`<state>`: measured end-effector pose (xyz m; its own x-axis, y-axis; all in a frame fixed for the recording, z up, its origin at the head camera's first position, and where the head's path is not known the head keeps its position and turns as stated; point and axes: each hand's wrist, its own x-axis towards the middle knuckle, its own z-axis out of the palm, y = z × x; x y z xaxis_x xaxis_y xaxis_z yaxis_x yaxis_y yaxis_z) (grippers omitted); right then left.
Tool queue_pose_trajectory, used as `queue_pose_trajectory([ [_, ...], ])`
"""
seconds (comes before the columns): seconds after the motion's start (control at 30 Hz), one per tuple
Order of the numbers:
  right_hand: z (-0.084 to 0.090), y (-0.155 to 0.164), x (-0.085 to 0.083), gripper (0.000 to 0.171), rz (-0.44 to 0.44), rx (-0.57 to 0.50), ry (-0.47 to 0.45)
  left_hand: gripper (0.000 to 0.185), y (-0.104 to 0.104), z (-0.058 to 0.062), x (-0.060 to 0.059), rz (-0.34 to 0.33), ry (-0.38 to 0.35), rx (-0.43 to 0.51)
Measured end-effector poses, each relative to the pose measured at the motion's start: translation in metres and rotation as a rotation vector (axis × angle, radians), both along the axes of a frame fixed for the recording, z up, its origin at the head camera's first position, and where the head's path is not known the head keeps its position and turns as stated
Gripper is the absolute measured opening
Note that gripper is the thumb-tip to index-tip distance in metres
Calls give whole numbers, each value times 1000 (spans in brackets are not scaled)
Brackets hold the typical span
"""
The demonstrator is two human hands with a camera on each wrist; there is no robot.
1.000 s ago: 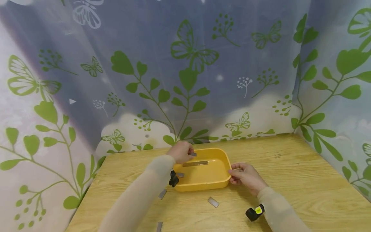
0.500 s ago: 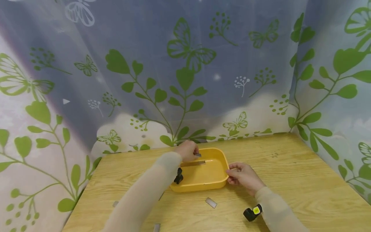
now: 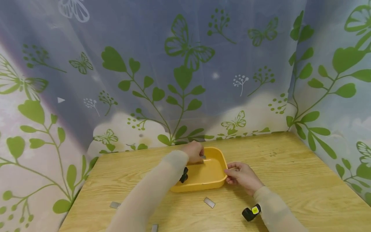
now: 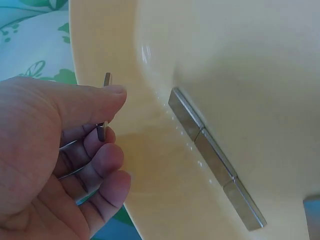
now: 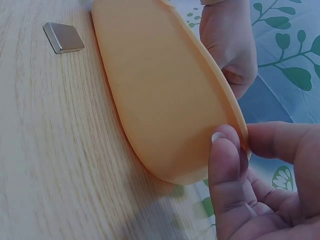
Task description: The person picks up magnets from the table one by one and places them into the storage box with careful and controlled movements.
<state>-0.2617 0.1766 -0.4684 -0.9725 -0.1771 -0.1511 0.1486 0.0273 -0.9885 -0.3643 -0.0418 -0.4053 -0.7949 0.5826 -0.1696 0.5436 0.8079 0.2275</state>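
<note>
A yellow plastic tray (image 3: 215, 184) sits mid-table. My left hand (image 3: 195, 151) hovers over its far rim and pinches a small flat metal piece (image 4: 106, 81) between thumb and fingers. Inside the tray (image 4: 165, 30), a row of metal bars (image 4: 216, 158) lies end to end against the wall. My right hand (image 3: 242, 175) grips the tray's right rim (image 5: 240, 131), thumb on one side and fingers on the other.
Loose metal pieces lie on the wooden table: one in front of the tray (image 3: 209, 202), one at the left (image 3: 115, 205), one at the near edge (image 3: 154, 227). In the right wrist view a piece (image 5: 63, 37) lies beside the tray. A leaf-patterned curtain (image 3: 185, 64) surrounds the table.
My left hand has moved a little right along the far rim with the metal piece. The right hand keeps its hold on the rim.
</note>
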Motion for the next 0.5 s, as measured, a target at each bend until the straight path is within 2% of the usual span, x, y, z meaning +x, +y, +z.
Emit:
queue_pose_trajectory([
  [0.27, 3, -1, 1, 38, -22, 7, -19, 35, 15, -10, -3, -58, 27, -61],
  [0.33, 2, -1, 1, 38, -19, 9, -17, 41, 19, -13, -3, -62, 14, -71],
  [0.4, 2, -1, 1, 38, -17, 10, -15, 38, 23, -14, -2, -63, 15, -77],
  [0.5, 1, -1, 0, 37, -13, 11, -14, 23, 28, -15, -1, -74, 34, -94],
])
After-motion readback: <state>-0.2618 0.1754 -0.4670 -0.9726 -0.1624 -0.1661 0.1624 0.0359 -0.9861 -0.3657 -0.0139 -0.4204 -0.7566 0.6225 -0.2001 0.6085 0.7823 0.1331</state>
